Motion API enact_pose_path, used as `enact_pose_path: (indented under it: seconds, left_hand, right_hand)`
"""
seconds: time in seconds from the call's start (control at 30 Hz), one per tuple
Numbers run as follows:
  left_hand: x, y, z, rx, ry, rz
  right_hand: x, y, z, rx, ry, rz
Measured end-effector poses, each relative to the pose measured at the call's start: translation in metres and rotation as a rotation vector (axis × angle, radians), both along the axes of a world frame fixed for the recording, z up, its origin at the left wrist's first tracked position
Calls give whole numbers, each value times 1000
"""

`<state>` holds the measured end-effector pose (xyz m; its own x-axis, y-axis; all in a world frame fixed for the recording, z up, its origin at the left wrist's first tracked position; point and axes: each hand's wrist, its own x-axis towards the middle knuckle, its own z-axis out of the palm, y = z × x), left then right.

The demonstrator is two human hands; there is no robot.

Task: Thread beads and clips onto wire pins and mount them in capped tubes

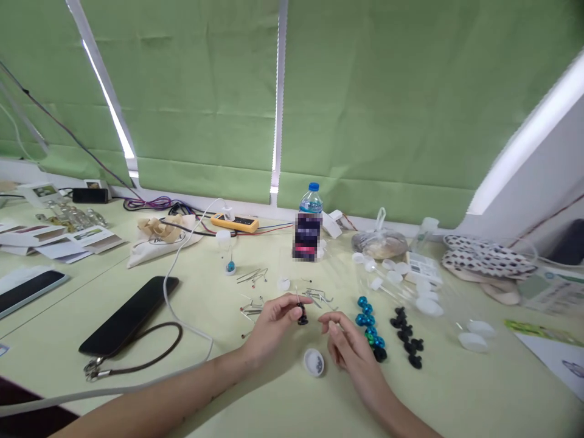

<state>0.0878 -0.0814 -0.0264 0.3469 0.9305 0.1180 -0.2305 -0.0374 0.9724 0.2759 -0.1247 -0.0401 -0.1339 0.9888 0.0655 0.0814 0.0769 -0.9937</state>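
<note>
My left hand [274, 322] pinches a small black part [302, 315] with a thin metal pin standing up out of it. Just to its right, my right hand [349, 347] has its thumb and fingers curled together; whatever they may hold is too small to make out. Between my wrists lies a round white cap [314, 364] with tiny grey pieces in it. Shiny blue pieces [365, 316] form a row right of my right hand, and black knobbed pieces [406, 334] form another beside it. Thin metal pins [319, 296] lie beyond my hands.
A labelled bottle [308, 228] stands at the back. White caps and clear tubes [429, 304] spread on the right. A black phone [128, 316] with a strap and a white cable [171, 286] lie left. Behind are a cloth pouch [159, 240] and yellow meter [235, 222].
</note>
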Motion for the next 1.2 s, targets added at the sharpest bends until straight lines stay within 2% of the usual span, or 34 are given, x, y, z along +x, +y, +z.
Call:
enact_pose_path:
  seconds: [0.07,0.3,0.4,0.63,0.73,0.87,0.97,1.03,1.1,1.17,1.2]
  left_hand:
    - [-2,3,1,35,20,-11]
    - [4,2,-4,110,69,-316]
    - [3,0,-3,105,125,-396]
    - [-2,5,-5,42,132,-434]
    - [-1,7,-4,57,129,-406]
    - [-2,6,3,103,175,-321]
    - [-10,9,11,276,314,-211]
    - [-15,15,17,456,401,-3]
    - [-19,24,21,571,414,302]
    - [-20,36,23,579,379,537]
    - [-20,43,22,554,373,575]
  right_hand:
    - [0,1,-2,19,18,-37]
    - [3,2,-2,62,67,-63]
    - [6,2,0,110,76,-60]
    - [13,-2,7,234,77,-66]
    - [15,-5,13,266,74,-67]
    - [15,-6,17,289,78,-98]
    - [16,-6,16,283,93,-156]
    - [17,-6,15,267,107,-198]
    - [19,-5,14,249,118,-234]
    - [21,-4,13,228,124,-268]
    - [22,-3,14,219,123,-285]
